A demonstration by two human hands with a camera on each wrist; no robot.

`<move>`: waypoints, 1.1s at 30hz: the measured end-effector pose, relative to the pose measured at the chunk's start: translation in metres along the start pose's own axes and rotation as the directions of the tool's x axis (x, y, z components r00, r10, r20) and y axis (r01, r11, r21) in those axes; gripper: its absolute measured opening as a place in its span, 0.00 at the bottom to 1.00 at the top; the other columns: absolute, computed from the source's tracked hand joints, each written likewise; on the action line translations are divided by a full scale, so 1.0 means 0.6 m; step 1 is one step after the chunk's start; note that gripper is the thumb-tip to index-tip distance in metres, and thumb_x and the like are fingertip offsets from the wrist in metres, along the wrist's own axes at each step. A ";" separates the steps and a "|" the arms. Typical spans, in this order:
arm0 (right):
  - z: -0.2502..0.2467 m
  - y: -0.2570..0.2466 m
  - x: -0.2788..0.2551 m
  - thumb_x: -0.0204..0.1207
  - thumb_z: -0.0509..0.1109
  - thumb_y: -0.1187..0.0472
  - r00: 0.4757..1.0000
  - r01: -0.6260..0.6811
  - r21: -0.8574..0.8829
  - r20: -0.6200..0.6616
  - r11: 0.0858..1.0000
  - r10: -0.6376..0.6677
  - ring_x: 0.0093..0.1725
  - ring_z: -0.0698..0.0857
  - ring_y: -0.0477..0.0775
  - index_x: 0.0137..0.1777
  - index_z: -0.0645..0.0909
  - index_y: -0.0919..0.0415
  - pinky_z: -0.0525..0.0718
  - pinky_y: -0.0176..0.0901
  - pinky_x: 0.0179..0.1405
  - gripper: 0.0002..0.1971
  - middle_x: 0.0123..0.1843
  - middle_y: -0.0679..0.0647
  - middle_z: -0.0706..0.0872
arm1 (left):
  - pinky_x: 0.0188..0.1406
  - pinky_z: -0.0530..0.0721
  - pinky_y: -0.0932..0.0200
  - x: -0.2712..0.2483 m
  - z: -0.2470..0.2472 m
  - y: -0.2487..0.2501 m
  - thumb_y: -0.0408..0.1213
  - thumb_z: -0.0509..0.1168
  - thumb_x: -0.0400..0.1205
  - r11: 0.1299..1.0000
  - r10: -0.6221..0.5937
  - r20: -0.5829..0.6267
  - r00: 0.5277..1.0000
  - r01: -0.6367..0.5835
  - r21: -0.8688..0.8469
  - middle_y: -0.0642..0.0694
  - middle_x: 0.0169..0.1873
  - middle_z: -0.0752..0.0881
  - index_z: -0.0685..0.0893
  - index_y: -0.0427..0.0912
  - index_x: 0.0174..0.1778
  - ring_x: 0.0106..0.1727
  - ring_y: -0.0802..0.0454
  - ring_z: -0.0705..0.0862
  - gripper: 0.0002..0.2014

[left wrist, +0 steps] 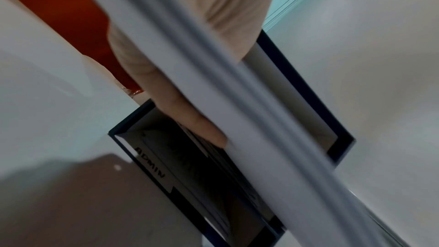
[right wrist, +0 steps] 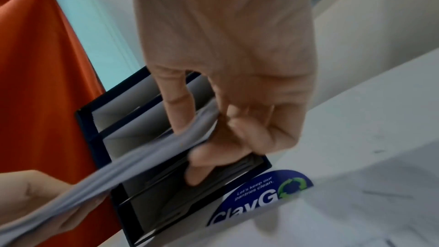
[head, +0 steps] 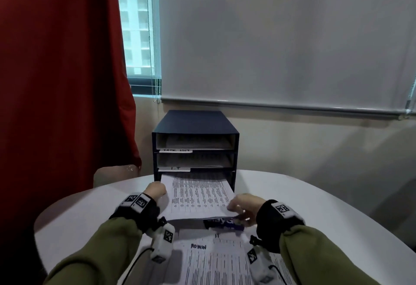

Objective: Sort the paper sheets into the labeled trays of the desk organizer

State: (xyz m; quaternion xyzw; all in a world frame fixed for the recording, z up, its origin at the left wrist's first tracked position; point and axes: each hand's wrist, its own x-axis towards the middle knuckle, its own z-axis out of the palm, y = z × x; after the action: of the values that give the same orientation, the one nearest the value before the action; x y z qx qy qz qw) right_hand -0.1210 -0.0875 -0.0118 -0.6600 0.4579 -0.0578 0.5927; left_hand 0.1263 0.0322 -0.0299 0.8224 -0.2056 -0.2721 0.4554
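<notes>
A dark navy desk organizer [head: 195,127] with three stacked trays stands at the table's far side. Its upper labels read "TASK LIST" [head: 176,150] and "I.T" [head: 174,168]; the bottom tray's label reads "ADMIN" [left wrist: 149,162]. A printed sheet [head: 198,194] lies level in front of the bottom tray, with its far edge inside the opening. My left hand [head: 158,191] grips its left edge. My right hand [head: 236,207] pinches its near right corner between thumb and fingers [right wrist: 209,149]. A stack of printed sheets [head: 216,260], the top one marked "ADMIN", lies at the table's near edge.
The round white table [head: 304,206] carries a blue "ClayGo" sticker [head: 225,222] under the held sheet. A red curtain [head: 63,70] hangs at the left and a roller blind [head: 281,37] covers the window behind. The two upper trays hold paper.
</notes>
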 end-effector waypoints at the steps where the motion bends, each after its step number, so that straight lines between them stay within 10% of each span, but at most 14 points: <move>1: 0.000 0.003 0.013 0.79 0.60 0.70 1.000 -0.005 0.040 0.003 0.999 0.005 0.18 0.81 0.48 0.50 0.74 0.64 0.69 0.33 0.18 0.04 0.35 0.57 0.77 | 0.57 0.78 0.46 0.008 0.000 0.003 0.21 0.57 0.80 1.000 0.017 0.005 1.000 -0.017 -0.015 0.23 0.72 0.71 0.69 0.22 0.72 0.73 0.29 0.73 0.22; 4: 0.001 -0.002 0.057 0.83 0.51 0.72 0.999 -0.008 0.244 -0.032 0.970 0.017 0.15 0.78 0.49 0.58 0.71 0.70 0.69 0.31 0.12 0.09 0.38 0.63 0.76 | 0.46 0.77 0.50 0.003 0.004 0.018 0.28 0.58 0.82 0.993 -0.028 0.090 0.996 0.038 -0.114 0.27 0.73 0.71 0.69 0.28 0.73 0.66 0.33 0.78 0.22; 7: 0.010 -0.023 0.080 0.86 0.46 0.73 0.997 0.003 0.478 -0.068 0.879 0.033 0.14 0.78 0.53 0.54 0.68 0.72 0.72 0.31 0.09 0.08 0.39 0.66 0.74 | 0.29 0.84 0.55 -0.010 0.008 0.019 0.29 0.60 0.79 0.988 -0.075 0.174 0.982 0.097 -0.119 0.26 0.45 0.81 0.73 0.32 0.44 0.30 0.40 0.85 0.04; 9: 0.019 -0.036 0.089 0.85 0.47 0.76 0.998 0.027 0.591 -0.068 0.806 0.016 0.38 0.88 0.63 0.62 0.65 0.72 0.87 0.36 0.27 0.10 0.53 0.71 0.74 | 0.14 0.81 0.63 -0.004 0.008 0.018 0.21 0.57 0.81 0.962 -0.070 0.091 0.993 0.091 -0.258 0.33 0.23 0.81 0.68 0.33 0.34 0.14 0.47 0.82 0.10; 12: 0.028 -0.051 0.104 0.81 0.54 0.79 0.994 0.110 0.646 -0.072 0.755 -0.083 0.70 0.79 0.67 0.74 0.63 0.79 0.90 0.42 0.38 0.21 0.61 0.70 0.75 | 0.17 0.82 0.68 0.013 0.010 0.018 0.19 0.56 0.82 0.871 -0.015 -0.006 1.000 0.010 -0.492 0.41 0.30 0.79 0.71 0.36 0.32 0.26 0.52 0.83 0.14; 17: 0.032 -0.059 0.083 0.81 0.54 0.80 0.995 0.087 0.679 -0.029 0.729 -0.092 0.71 0.77 0.68 0.51 0.75 0.75 0.84 0.56 0.52 0.08 0.60 0.72 0.80 | 0.43 0.87 0.55 0.014 0.012 0.013 0.19 0.54 0.82 0.794 -0.006 -0.074 0.997 -0.041 -0.607 0.41 0.38 0.79 0.74 0.24 0.66 0.37 0.48 0.82 0.16; 20: 0.023 -0.043 0.059 0.84 0.53 0.75 0.987 0.159 0.614 -0.100 0.773 -0.124 0.70 0.79 0.66 0.66 0.72 0.74 0.83 0.57 0.55 0.13 0.70 0.68 0.77 | 0.45 0.84 0.47 -0.024 0.015 0.012 0.19 0.53 0.82 0.809 0.011 -0.095 0.995 -0.064 -0.585 0.40 0.38 0.77 0.74 0.35 0.66 0.38 0.44 0.80 0.17; 24: -0.003 -0.005 0.017 0.82 0.58 0.74 0.977 0.212 0.449 -0.098 0.868 -0.188 0.56 0.86 0.63 0.70 0.73 0.70 0.89 0.53 0.47 0.17 0.63 0.64 0.83 | 0.29 0.78 0.58 -0.074 0.016 0.000 0.21 0.58 0.82 0.917 0.100 -0.012 0.995 -0.097 -0.388 0.40 0.34 0.81 0.79 0.33 0.56 0.29 0.48 0.78 0.10; 33: -0.053 0.110 -0.100 0.78 0.63 0.69 0.992 -0.073 -0.124 -0.108 0.990 0.060 0.27 0.83 0.58 0.44 0.79 0.69 0.85 0.44 0.27 0.05 0.34 0.62 0.82 | 0.41 0.79 0.57 -0.192 0.020 -0.061 0.34 0.62 0.81 0.904 0.070 0.123 0.990 -0.115 0.413 0.41 0.37 0.80 0.75 0.41 0.38 0.39 0.44 0.80 0.06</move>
State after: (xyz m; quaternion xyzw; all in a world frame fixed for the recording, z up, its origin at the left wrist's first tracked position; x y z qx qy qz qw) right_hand -0.2103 -0.0625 -0.0296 -0.6769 0.5128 -0.0429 0.5263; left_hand 0.0336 0.1101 -0.0367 0.8747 -0.3214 -0.2427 0.2695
